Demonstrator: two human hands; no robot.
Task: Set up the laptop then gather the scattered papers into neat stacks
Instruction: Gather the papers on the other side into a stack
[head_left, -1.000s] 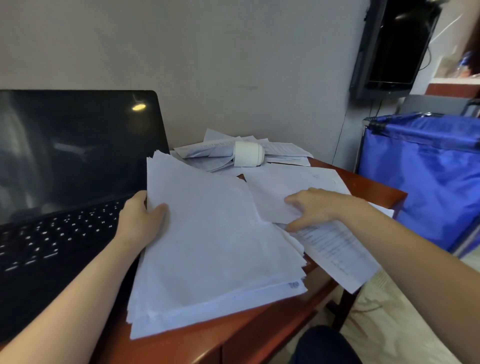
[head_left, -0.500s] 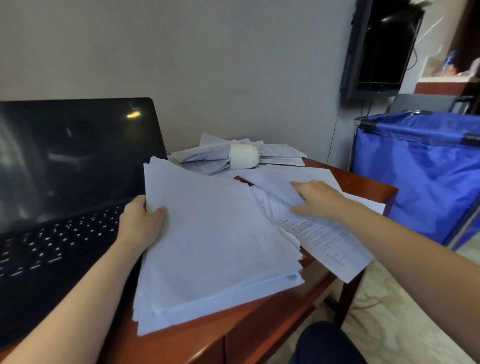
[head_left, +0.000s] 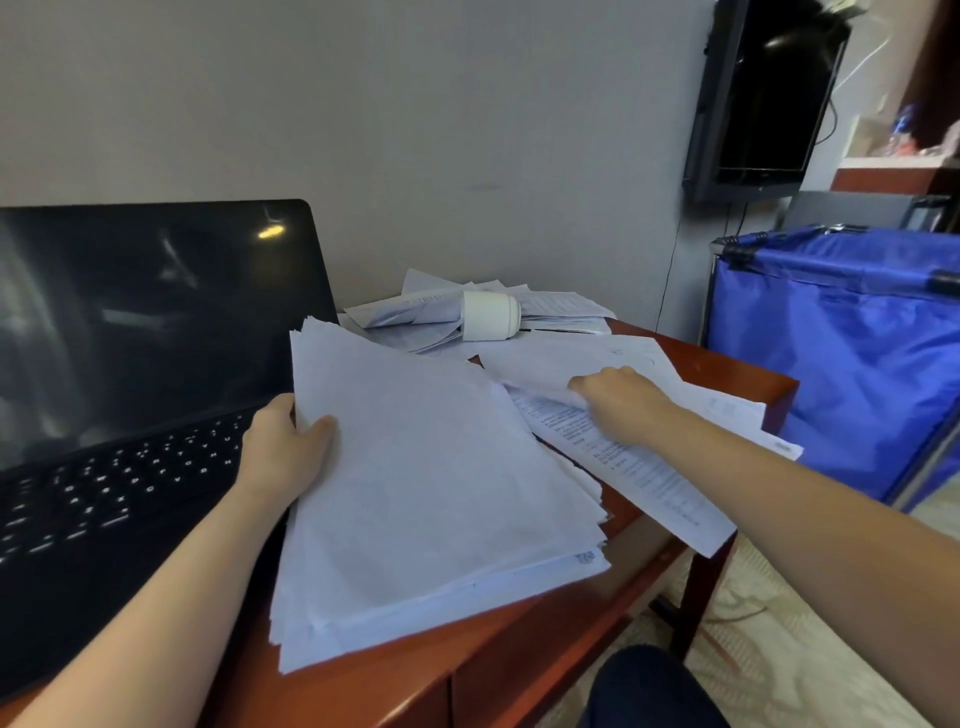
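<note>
Left hand (head_left: 283, 447) grips stack (head_left: 431, 493) at left edge. Right hand (head_left: 618, 400) (nearer one) pinches loose printed sheet (head_left: 644, 473) just right of stack; sheet's long axis runs far-left to near-right.

The left hand (head_left: 288, 447) grips the thick white paper stack (head_left: 431, 483), thumb on top; the right hand (head_left: 621, 397) pinches a loose white paper sheet (head_left: 540, 364).

Office-like room: desk (head_left: 737, 376), laptop (head_left: 130, 338), wall screen (head_left: 769, 93)
</note>
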